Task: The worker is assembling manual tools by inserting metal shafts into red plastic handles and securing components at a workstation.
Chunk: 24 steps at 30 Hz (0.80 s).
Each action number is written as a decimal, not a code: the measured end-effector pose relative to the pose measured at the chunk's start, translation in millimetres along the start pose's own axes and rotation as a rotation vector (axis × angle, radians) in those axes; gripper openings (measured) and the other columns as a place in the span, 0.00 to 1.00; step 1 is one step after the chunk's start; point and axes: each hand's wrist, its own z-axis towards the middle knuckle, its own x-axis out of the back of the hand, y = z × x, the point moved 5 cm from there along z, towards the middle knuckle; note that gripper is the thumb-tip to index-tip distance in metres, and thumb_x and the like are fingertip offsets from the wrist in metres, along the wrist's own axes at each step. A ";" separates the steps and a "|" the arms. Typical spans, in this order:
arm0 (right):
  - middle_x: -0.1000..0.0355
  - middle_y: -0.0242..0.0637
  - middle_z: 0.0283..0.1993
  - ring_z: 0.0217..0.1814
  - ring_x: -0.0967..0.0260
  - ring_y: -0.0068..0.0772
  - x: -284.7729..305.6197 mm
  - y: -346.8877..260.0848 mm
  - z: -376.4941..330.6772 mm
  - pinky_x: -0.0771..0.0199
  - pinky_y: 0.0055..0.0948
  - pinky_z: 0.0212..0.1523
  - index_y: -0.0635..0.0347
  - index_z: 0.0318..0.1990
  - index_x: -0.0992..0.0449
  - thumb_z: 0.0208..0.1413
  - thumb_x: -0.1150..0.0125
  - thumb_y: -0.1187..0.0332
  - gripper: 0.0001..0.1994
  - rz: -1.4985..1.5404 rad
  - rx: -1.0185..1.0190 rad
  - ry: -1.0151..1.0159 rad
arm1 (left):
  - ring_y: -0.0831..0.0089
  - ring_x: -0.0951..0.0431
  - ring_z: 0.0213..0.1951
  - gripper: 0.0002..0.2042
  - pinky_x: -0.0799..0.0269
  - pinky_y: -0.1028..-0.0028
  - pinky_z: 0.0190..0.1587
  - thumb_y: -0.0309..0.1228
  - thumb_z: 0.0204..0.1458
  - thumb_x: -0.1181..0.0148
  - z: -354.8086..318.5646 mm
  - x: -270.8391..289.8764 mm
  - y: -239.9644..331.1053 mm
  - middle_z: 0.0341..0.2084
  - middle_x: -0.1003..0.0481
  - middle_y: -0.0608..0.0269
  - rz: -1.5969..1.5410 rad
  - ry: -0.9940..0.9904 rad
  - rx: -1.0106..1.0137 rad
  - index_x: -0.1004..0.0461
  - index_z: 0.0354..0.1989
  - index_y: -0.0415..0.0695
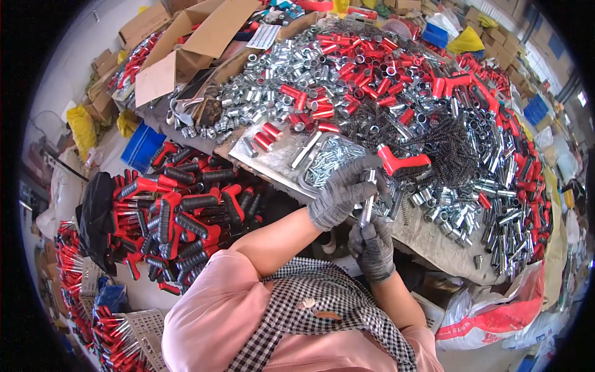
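Note:
Both my hands wear grey knit gloves and meet at the table's near edge. My left hand (338, 192) is closed, its fingers at the upper part of a shiny metal rod (370, 201). My right hand (373, 248) is wrapped round the rod's lower end. Just beyond my left fingertips is a red pistol-shaped handle with a black grip (406, 163); whether the fingers touch it I cannot tell. A tray of small silver pins (334, 162) sits beside my left hand. Dark coil springs (449, 152) are heaped past the handle.
Silver sleeves (260, 90) and red sleeves (359, 62) cover the table's far side. Metal sockets and rods (502, 229) lie at the right. Red-and-black handled tools (186, 217) pile up at the left, near a blue bin (141, 146). An open cardboard box (186, 46) stands far left.

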 end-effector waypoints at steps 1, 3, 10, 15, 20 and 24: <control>0.41 0.27 0.22 0.21 0.46 0.18 -3.9 -0.8 -1.3 0.44 0.20 0.20 0.55 0.47 0.34 0.61 0.48 0.57 0.14 0.058 -0.001 -0.023 | 0.75 0.25 0.35 0.25 0.29 0.76 0.39 0.37 0.49 0.36 -1.6 -1.0 -0.9 0.35 0.24 0.60 0.021 0.008 0.004 0.33 0.56 0.47; 0.42 0.27 0.22 0.21 0.46 0.18 -5.1 1.2 -3.0 0.45 0.20 0.20 0.55 0.47 0.34 0.61 0.48 0.57 0.14 0.069 0.020 -0.026 | 0.74 0.25 0.35 0.22 0.29 0.76 0.40 0.36 0.50 0.37 -3.4 -4.0 -1.4 0.35 0.24 0.59 0.015 0.011 0.012 0.30 0.53 0.45; 0.40 0.27 0.24 0.24 0.45 0.20 -0.6 0.3 -3.3 0.41 0.21 0.27 0.58 0.52 0.34 0.62 0.49 0.58 0.17 0.028 0.170 -0.124 | 0.74 0.25 0.37 0.13 0.28 0.75 0.40 0.27 0.52 0.40 -2.3 -11.4 -4.5 0.36 0.24 0.59 0.261 -0.089 0.049 0.28 0.45 0.40; 0.35 0.28 0.31 0.32 0.38 0.21 20.4 -7.1 -2.4 0.36 0.22 0.35 0.60 0.56 0.36 0.61 0.47 0.60 0.20 0.002 0.116 -0.050 | 0.70 0.23 0.41 0.16 0.28 0.72 0.42 0.24 0.49 0.40 8.6 -22.1 6.0 0.38 0.24 0.60 0.688 -0.293 -0.023 0.28 0.48 0.43; 0.31 0.36 0.43 0.43 0.34 0.26 46.9 -43.6 -1.0 0.33 0.27 0.48 0.63 0.57 0.41 0.55 0.39 0.62 0.26 -0.290 0.308 0.165 | 0.64 0.24 0.44 0.16 0.30 0.67 0.48 0.33 0.47 0.37 70.3 -13.7 16.3 0.41 0.24 0.58 0.937 -0.475 -0.296 0.27 0.45 0.42; 0.37 0.28 0.36 0.35 0.42 0.17 73.3 -53.6 0.4 0.38 0.19 0.37 0.61 0.48 0.35 0.54 0.39 0.62 0.19 -0.433 0.442 0.347 | 0.58 0.21 0.30 0.13 0.26 0.64 0.37 0.33 0.47 0.39 192.3 38.9 -14.3 0.28 0.22 0.52 1.195 -0.111 -0.132 0.26 0.40 0.41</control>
